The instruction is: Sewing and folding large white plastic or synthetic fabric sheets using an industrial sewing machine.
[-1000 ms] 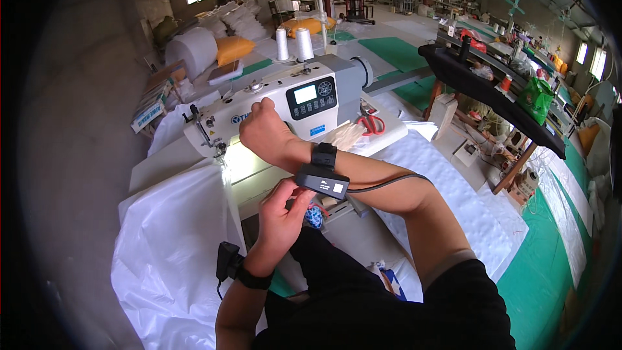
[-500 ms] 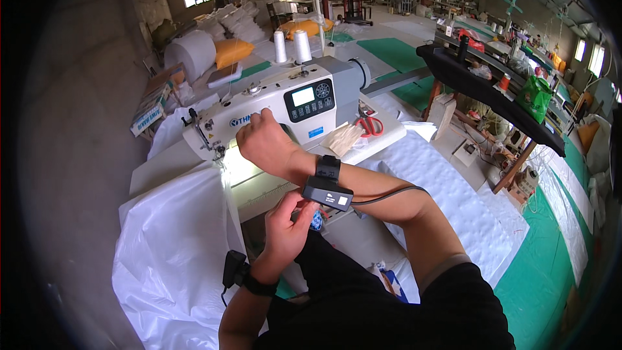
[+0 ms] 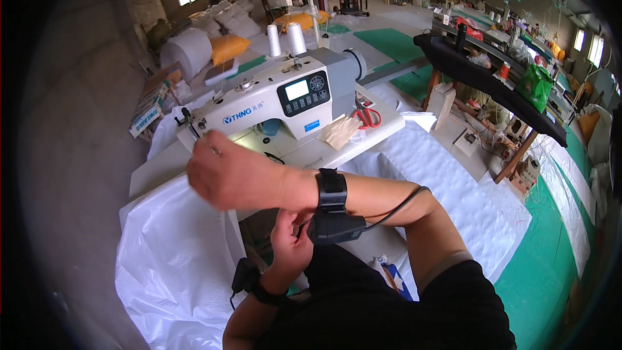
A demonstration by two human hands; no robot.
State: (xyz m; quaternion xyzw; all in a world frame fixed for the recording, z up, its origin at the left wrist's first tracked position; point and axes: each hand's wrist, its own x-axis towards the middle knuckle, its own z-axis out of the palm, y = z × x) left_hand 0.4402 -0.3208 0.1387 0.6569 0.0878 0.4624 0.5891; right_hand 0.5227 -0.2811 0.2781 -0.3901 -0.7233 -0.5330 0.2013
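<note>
My left hand [image 3: 291,246] comes up from the lower edge, its thumb and fingers closed at the end of a black boxy wrist device [image 3: 337,228]. That device hangs by a strap [image 3: 332,189] on my right wrist, with a cable running up the forearm. My right hand [image 3: 234,172], slightly blurred, is curled with no object visible in it. It hovers before the head of a white sewing machine [image 3: 243,100], hiding the needle area. White sheeting [image 3: 175,259] drapes off the machine table at the left.
Red-handled scissors [image 3: 368,116] and pale strips [image 3: 341,132] lie on the machine table's right end. Two white thread cones [image 3: 296,39] stand behind the machine. Quilted white material [image 3: 440,188] spreads at the right, near a black padded beam [image 3: 489,91].
My right hand has moved left and down from the machine's front, and its forearm has turned so the wrist device hangs lower. My left hand has shifted slightly right and down with it.
</note>
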